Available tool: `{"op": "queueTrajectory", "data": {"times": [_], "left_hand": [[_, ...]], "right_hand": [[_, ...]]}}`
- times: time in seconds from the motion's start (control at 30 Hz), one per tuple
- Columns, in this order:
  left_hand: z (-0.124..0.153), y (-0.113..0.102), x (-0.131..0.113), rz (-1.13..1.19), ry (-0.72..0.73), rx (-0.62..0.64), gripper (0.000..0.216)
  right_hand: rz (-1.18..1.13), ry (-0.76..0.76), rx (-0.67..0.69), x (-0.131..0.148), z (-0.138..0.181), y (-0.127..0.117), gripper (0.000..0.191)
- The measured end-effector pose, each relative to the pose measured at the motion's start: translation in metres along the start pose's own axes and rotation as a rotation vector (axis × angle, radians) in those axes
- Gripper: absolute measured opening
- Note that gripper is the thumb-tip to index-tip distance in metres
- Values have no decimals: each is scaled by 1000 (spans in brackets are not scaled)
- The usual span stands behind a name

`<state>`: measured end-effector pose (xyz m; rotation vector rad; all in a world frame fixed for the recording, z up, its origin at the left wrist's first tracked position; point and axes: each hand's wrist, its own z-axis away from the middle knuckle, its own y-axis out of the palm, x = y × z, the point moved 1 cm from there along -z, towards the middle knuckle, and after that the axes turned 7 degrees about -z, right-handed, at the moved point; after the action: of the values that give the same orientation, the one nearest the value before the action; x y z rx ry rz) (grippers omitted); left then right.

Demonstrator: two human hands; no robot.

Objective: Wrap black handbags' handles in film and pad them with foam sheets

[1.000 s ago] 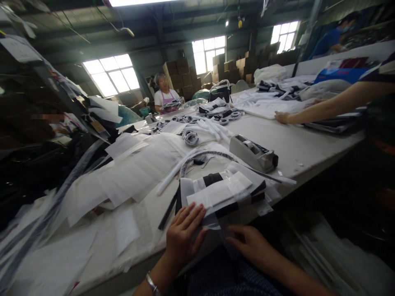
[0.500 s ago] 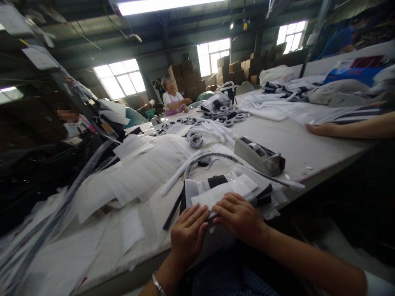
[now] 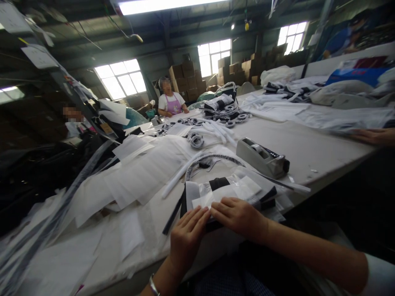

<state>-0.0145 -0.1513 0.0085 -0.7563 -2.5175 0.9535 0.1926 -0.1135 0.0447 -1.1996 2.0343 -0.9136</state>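
A flat black-and-white packet in clear plastic (image 3: 234,190) lies at the near edge of the long white table (image 3: 308,148). My left hand (image 3: 187,238) rests on its near left corner with the fingers stretched out flat. My right hand (image 3: 239,216) lies palm down on the near edge of the packet, fingers together and pressing on it. The fingertips of both hands almost meet. A thin black strap (image 3: 174,211) runs out from under the packet to the left.
A grey tape dispenser (image 3: 262,158) stands just behind the packet. White paper sheets (image 3: 135,172) and plastic sleeves cover the left of the table. Coiled straps (image 3: 196,141) and folded goods lie farther back. Another person's hand (image 3: 372,135) reaches in at right. Two people sit at the far left.
My right hand came up from below the table edge onto the packet beside my left hand. The other person's hand at right drew back toward the edge of the view.
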Motion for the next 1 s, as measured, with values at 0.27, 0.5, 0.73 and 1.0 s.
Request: {"op": "queueTrajectory", "data": {"times": [0.27,0.5,0.73,1.0], "left_hand": [[4,-1,2,24,81,-17,31],[19,6,-3,-3,85,-27,37],[22,1,-4,-23,109,96,48],[21,2,-4,-40,99,70,40]], "right_hand": [[-127,64,19,-3,4,4,22],[-163,55,-154,3,19,15,22],[-144,68,-181,10,31,13,25],[-517,447,-188,55,64,13,28]]}}
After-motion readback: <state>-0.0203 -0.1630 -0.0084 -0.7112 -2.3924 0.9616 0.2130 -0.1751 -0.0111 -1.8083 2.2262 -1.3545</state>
